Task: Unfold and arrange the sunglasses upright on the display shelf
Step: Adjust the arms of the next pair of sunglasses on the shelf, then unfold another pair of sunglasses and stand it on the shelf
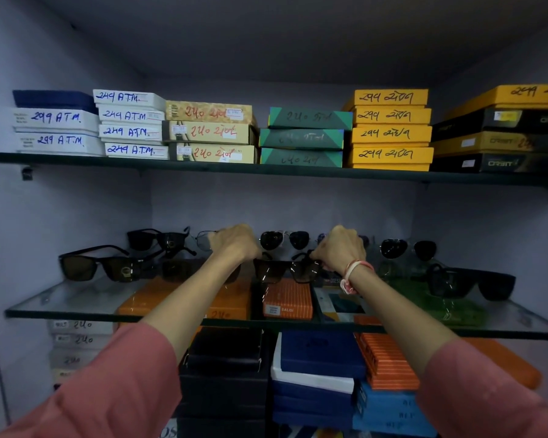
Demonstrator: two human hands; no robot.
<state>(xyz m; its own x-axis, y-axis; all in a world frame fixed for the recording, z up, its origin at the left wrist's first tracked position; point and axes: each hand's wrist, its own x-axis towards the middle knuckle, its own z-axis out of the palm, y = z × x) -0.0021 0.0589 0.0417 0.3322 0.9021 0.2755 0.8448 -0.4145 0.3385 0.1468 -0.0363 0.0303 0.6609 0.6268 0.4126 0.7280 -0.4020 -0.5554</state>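
A dark pair of sunglasses [285, 270] with brownish lenses stands between my hands over the middle of the glass display shelf [60, 306]. My left hand [234, 243] grips its left end and my right hand [339, 248] grips its right end; the temples are hidden behind my fingers. Other sunglasses stand upright on the shelf: a black-framed brown-lens pair [103, 265] at the left, another black pair [159, 240] behind it, an aviator pair [284, 240] at the back centre, an aviator pair [407, 248] at the back right, and a chunky black pair [472, 282] at the right.
An upper glass shelf [203, 167] carries stacks of labelled white, beige, green, yellow and black boxes. Below the display shelf sit orange [288, 300], black, blue and white boxes. Grey cabinet walls close in both sides.
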